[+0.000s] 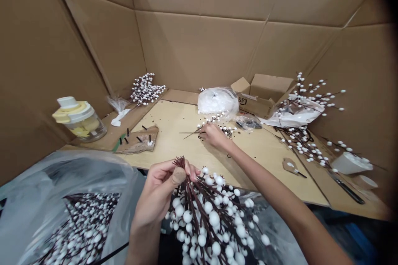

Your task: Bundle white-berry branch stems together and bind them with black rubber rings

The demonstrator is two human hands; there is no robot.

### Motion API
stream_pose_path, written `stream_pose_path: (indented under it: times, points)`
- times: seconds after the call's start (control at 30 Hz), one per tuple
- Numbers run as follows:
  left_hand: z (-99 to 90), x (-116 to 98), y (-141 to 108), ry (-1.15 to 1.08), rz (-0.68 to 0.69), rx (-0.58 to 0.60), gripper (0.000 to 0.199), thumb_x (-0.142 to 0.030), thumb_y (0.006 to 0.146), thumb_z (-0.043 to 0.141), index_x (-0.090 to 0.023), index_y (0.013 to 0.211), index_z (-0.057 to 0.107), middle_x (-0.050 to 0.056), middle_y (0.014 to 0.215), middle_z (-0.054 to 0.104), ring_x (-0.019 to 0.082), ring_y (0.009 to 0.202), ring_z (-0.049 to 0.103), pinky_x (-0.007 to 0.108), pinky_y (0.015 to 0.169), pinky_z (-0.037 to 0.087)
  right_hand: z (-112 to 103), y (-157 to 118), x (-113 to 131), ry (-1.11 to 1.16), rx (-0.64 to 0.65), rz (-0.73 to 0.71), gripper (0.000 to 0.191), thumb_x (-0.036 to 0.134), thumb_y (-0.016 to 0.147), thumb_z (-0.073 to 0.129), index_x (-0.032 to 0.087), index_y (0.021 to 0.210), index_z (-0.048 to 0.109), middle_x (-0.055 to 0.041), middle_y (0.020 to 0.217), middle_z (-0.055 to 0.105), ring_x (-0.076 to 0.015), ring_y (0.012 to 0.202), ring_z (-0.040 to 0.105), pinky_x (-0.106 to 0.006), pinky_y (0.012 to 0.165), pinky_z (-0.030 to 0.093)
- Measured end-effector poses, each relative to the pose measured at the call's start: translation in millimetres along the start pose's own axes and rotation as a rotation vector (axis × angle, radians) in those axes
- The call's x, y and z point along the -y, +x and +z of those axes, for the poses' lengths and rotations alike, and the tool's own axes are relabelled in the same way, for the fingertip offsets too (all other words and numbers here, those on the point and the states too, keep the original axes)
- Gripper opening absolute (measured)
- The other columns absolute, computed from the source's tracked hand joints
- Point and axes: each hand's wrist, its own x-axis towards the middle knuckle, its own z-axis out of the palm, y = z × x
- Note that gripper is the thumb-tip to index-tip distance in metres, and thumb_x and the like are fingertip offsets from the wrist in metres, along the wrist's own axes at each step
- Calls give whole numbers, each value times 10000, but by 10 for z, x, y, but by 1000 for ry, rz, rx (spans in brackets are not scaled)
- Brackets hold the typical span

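Observation:
My left hand [164, 184] is closed round the gathered stems of a bunch of white-berry branches [214, 219]. The brown stem ends poke up above the thumb, and the berries hang down to the right. Farther off, my right hand [213, 134] reaches over the table with its fingers pinched on a thin berry twig [189, 133]; its bare stem points left. White berries show just behind and to the right of those fingers. Small dark rings [229, 156] lie scattered on the tabletop near the right hand.
A clear plastic bag [121, 169] of berry branches is at lower left. Behind it stand a lidded jar [82, 120] and a cardboard scrap [139, 143] with black pieces. A bag of white balls [217, 101], an open box [264, 95], a paper roll [351, 162] and a knife [348, 190] lie around.

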Motion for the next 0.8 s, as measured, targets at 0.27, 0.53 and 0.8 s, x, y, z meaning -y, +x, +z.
stream_pose_path:
  times: [0.27,0.53,0.8]
  points:
    - [-1,-121,-29,48,104,-99,142,-211,851,585,-173,755,683,7,754,630,107,801,608,192,820,465,-43,19,76,-54,88,154,260,242,848,591,78,1049,581,-71,989,563,-148,997,522,-339,928,420]
    - [109,-128,-11,160,150,-173,140,-265,833,613,-171,758,685,18,771,640,138,831,617,208,799,467,-450,-359,116,85,-141,250,99,162,815,590,82,856,631,-60,917,608,-122,883,566,-260,822,460]
    - [303,-76,16,241,152,-214,167,-282,838,607,-152,795,701,40,834,670,133,840,609,206,804,458,-1678,-1821,894,401,-777,-13,236,332,784,664,180,964,663,-31,835,644,-81,677,608,-147,552,500]
